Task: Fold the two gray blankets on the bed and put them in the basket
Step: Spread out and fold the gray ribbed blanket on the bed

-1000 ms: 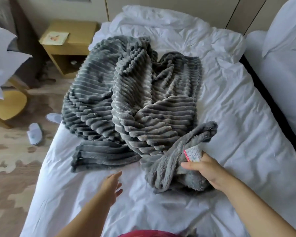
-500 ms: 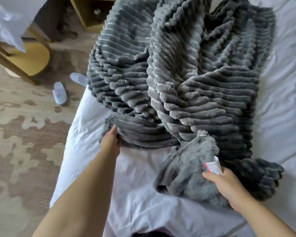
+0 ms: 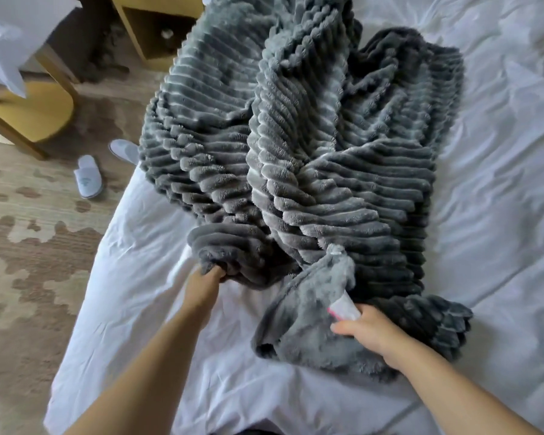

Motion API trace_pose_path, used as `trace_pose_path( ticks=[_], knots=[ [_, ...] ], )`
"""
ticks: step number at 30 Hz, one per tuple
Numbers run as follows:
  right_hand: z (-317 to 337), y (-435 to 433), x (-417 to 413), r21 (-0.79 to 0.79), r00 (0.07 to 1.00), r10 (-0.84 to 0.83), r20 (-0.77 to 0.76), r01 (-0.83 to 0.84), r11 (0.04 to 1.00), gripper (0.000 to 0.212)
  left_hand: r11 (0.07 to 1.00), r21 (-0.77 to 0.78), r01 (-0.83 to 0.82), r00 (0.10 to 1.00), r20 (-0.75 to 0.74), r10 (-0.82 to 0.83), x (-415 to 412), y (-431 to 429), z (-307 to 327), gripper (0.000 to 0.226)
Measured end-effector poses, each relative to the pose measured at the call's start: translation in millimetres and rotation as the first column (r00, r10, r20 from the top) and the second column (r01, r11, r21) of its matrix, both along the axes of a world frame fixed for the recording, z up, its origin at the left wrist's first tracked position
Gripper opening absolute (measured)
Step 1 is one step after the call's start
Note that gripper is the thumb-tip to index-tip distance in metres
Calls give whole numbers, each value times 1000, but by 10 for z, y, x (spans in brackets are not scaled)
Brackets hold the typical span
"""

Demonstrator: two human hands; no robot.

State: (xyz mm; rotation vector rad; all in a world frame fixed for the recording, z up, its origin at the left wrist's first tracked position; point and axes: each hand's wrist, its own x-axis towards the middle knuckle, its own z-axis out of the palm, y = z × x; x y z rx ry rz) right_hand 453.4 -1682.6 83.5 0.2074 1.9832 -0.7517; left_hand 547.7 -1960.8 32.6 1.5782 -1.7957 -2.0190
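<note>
Clamping gray blankets [image 3: 327, 171] on the bed [image 3: 500, 215]: left hand [image 3: 203, 287] on a ribbed edge [image 3: 233, 255], right hand [image 3: 368, 331] on the tagged corner [image 3: 308, 312].

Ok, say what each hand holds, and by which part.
Left hand grips the near edge of the gray blanket; right hand pinches its turned-over corner at the white label.

No writing can be read anywhere in view.
The only label is a small white tag [image 3: 344, 306] with a pink-red edge, sewn to a corner of the gray blanket [image 3: 299, 328] and lying just beside the right hand [image 3: 369, 334]; any print on it is too blurred to read. A white slipper [image 3: 88, 176] on the floor [image 3: 29, 246] carries a faint gray emblem on its upper, too small to make out.
</note>
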Motion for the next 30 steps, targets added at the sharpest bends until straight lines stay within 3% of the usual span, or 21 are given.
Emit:
trace_pose_path(
  ticks=[3,7,8,10,12,13,14,15,17,19,20,22,25,28,30],
  knots=[
    [385,130,-175,-36,995,87,53,-85,996,32,998,48,40,993,-114,-35,-364,138,597,18],
    [1629,75,-981,-365,941,-203,-272,94,926,11,984,-162,77,925,-356,-131,-1114,75,2056,11],
    [2039,67,-1164,-471,874,-327,-358,133,872,11,971,-226,75,884,-435,-169,-1237,103,2468,14],
    [2825,142,-1367,-707,659,-592,-465,127,696,15,952,-304,14,761,-615,-208,-1350,214,3206,20],
    [3384,340,-1396,-889,453,-786,-420,-33,456,12,957,-279,-76,621,-764,-173,-1332,334,3723,20],
    [3516,467,-1361,-921,415,-824,-385,-116,372,7,952,-284,-115,583,-795,-167,-1299,389,3858,20],
    [3556,576,-1321,-923,414,-825,-384,-163,348,7,941,-306,-145,586,-793,-168,-1264,436,3901,21],
    [3481,669,-1298,-911,435,-802,-409,-140,388,13,933,-325,-156,622,-766,-163,-1233,473,3859,22],
    [3133,811,-1222,-809,569,-678,-465,37,586,20,943,-313,-109,735,-664,-136,-1137,551,3633,21],
    [2643,919,-1070,-555,768,-460,-445,166,815,20,963,-259,-76,815,-573,-90,-972,616,3349,11],
    [2405,966,-978,-445,814,-401,-419,201,873,19,964,-250,-92,839,-541,-60,-866,652,3229,7],
    [2030,1055,-811,-370,816,-430,-386,290,883,17,957,-252,-140,859,-512,-9,-652,725,3063,10],
    [1767,1121,-597,-423,751,-572,-331,424,801,18,947,-284,-150,863,-505,-15,-399,838,2984,13],
    [1852,1174,-494,-455,648,-625,-435,440,774,16,897,-388,-210,853,-521,-26,-198,947,3130,17],
    [2097,1187,-450,-607,587,-718,-373,431,668,21,894,-384,-232,800,-597,-50,-74,1036,3329,22]
  ],
)
